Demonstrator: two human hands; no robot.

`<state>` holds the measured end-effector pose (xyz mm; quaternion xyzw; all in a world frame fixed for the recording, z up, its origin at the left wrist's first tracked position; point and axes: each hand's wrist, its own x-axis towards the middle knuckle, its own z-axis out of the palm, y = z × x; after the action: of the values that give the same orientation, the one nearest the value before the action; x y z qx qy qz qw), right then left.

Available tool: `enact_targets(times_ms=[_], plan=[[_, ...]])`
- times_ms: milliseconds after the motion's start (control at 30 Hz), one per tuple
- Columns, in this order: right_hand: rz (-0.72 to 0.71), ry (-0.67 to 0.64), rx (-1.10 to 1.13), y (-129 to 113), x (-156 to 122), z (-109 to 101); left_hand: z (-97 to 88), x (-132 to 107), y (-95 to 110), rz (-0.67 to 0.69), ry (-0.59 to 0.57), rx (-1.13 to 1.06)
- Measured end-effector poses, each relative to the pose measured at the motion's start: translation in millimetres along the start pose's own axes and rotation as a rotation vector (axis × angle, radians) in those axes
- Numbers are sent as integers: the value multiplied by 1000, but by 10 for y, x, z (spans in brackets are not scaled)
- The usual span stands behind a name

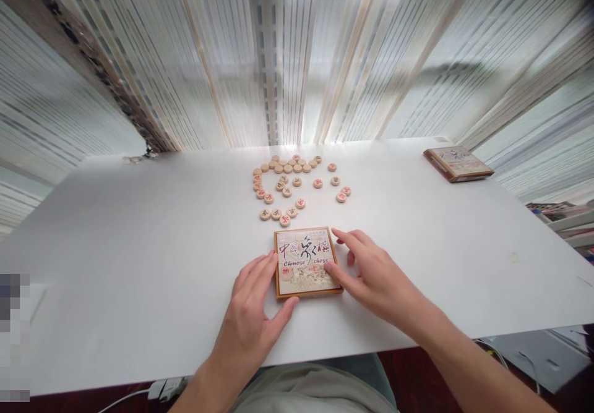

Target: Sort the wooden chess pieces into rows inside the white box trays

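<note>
A square Chinese chess box [304,282] lies flat near the front of the white table, its printed lid facing up. My left hand [248,305] grips its left side, with the fingers along that edge and the thumb at the front edge. On the other side, my right hand [374,271] holds the box with its thumb on the lid's right part and the index finger by the far right corner; the other fingers curl beside the edge. Beyond the box are scattered round wooden chess pieces, among them a red-marked piece [284,221] and a black-marked piece [265,214].
More pieces, some showing plain faces, cluster farther back, such as a blank piece [278,169]. A second Chinese chess box [458,164] lies at the far right of the white table [153,264]. Striped curtains [297,60] hang behind it. Cables [125,400] show below the front edge.
</note>
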<state>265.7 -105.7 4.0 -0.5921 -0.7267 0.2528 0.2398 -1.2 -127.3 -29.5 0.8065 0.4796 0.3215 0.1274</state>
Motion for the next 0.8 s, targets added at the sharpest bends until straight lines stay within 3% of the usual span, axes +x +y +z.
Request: enact_targets(times_ms=[167,367,633,800], plan=[[-242,-178,-69,22,163,-134,17,-11,-19,5,6,33],[-327,-375,-263,-63,380,-80,5,-22,-19,3,-2,34],[-432,-255,-280,-125,395,-12,-27,5,12,-67,-26,-36],[-445,-221,-260,-84,350,24,-119,94,108,-259,-95,-237]])
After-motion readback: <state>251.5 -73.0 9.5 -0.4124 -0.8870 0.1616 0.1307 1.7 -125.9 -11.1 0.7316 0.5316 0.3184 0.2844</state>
